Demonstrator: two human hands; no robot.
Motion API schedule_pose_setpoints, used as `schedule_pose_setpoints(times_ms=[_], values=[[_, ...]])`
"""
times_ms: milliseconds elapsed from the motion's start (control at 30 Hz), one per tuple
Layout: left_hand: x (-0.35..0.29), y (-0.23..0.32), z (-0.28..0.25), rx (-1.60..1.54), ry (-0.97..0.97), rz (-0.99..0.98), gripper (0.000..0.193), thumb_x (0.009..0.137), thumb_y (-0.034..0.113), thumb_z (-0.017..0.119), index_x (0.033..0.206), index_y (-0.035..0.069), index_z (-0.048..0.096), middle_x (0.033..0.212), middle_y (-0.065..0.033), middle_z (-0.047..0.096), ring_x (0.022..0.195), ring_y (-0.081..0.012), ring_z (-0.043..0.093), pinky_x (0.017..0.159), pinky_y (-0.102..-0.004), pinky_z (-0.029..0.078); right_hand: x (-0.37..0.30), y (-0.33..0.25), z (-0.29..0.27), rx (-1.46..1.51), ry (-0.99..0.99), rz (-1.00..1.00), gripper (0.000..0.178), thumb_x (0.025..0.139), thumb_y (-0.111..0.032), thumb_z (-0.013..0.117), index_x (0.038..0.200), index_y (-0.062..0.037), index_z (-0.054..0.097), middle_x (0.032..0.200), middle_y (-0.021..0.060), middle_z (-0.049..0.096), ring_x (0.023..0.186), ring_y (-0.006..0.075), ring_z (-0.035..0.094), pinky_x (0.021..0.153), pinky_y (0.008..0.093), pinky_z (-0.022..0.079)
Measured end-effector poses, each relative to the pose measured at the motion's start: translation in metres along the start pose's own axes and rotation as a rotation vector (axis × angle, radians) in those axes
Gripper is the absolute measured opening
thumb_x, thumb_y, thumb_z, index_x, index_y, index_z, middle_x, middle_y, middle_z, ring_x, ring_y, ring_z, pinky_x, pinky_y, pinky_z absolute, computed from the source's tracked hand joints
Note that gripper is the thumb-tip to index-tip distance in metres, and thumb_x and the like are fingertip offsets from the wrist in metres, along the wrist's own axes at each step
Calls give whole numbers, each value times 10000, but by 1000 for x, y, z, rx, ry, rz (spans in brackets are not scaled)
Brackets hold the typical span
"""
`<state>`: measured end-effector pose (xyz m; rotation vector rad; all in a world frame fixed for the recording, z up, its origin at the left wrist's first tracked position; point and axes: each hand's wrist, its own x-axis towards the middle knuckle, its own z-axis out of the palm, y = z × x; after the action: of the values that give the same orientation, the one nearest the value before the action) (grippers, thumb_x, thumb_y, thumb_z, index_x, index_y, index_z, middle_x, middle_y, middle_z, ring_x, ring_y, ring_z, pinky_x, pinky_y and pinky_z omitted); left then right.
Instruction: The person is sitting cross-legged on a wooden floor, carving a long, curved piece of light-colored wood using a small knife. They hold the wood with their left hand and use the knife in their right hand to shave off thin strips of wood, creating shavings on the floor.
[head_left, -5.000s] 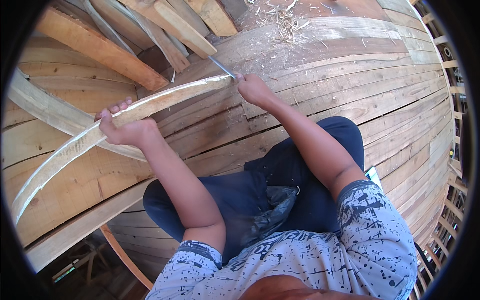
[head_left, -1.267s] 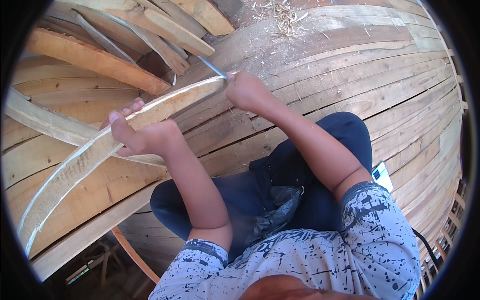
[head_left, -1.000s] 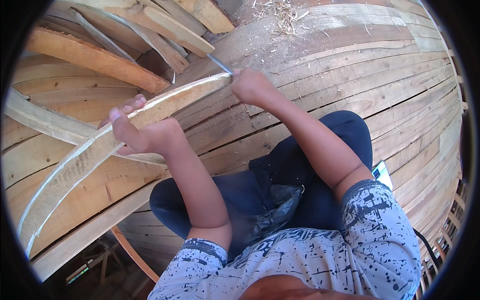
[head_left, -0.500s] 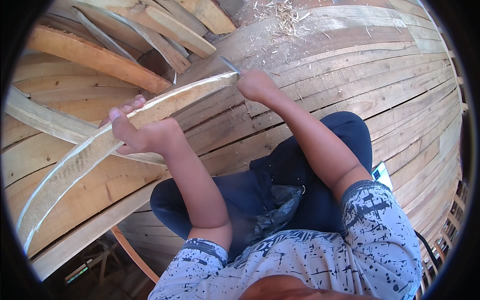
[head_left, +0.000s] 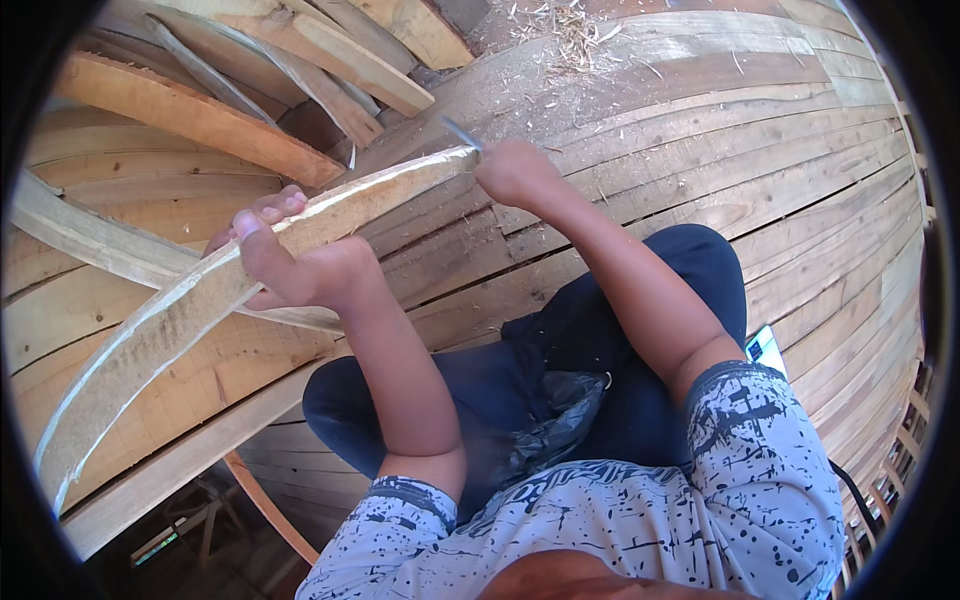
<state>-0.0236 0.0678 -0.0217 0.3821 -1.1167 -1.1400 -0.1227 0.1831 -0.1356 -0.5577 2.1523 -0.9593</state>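
Observation:
A long curved wooden plank (head_left: 165, 330) with pale lines along its edges slants from the lower left up to the middle. My left hand (head_left: 300, 262) is closed round it about halfway along, thumb up on the near side and fingertips over the far edge. At the plank's upper right end, my right hand (head_left: 515, 172) is a fist round what looks like a knife (head_left: 460, 132). Its narrow grey blade points up and left, crossing or touching the plank's tip. The handle is hidden in my fist.
I sit cross-legged on a curved plank surface (head_left: 640, 180) with gaps between boards. Wood shavings (head_left: 580, 40) lie at the top. Several loose timbers (head_left: 200, 115) fill the upper left. Another curved wooden piece (head_left: 100, 240) passes under the plank. A phone-like device (head_left: 765, 348) lies by my right knee.
The plank and my left hand have shifted slightly to the right. My right hand and the blade have hardly moved.

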Motion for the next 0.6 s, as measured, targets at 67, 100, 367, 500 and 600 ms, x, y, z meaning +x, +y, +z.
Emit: schedule_pose_setpoints(times_ms=[67,100,367,500,600], values=[[2,-2,1,-8,2,8,229,779,173,655,863,43,487,623,-45,468,580,-177,513,648,-363,483,-1,-3,5,-11,39,14,518,1024,-314,388,968,130,650,948,360,650,948,505,636,895,534,483],[3,-3,-2,-2,18,24,231,778,174,657,864,43,488,621,-45,466,577,-178,510,648,-361,484,-19,-27,10,28,66,-20,515,1023,-311,389,970,129,651,951,356,652,952,500,637,891,534,486],[8,-6,-4,-11,39,-5,230,789,173,648,882,60,472,638,-50,474,567,-180,498,620,-351,474,-27,-36,10,51,87,-46,524,1029,-320,381,987,121,661,959,345,659,961,498,638,902,543,483],[7,-3,-10,-92,-29,-20,217,801,123,625,961,72,486,625,-47,503,553,-162,499,580,-326,457,-5,-9,13,37,82,13,502,1020,-311,414,985,122,665,910,352,658,929,477,652,893,539,490],[15,-10,-15,-198,-197,-45,206,815,101,609,991,88,500,650,-49,523,557,-161,506,581,-329,461,16,13,16,-21,-20,69,373,964,-224,470,1027,80,675,1018,299,675,975,462,656,893,514,516]])
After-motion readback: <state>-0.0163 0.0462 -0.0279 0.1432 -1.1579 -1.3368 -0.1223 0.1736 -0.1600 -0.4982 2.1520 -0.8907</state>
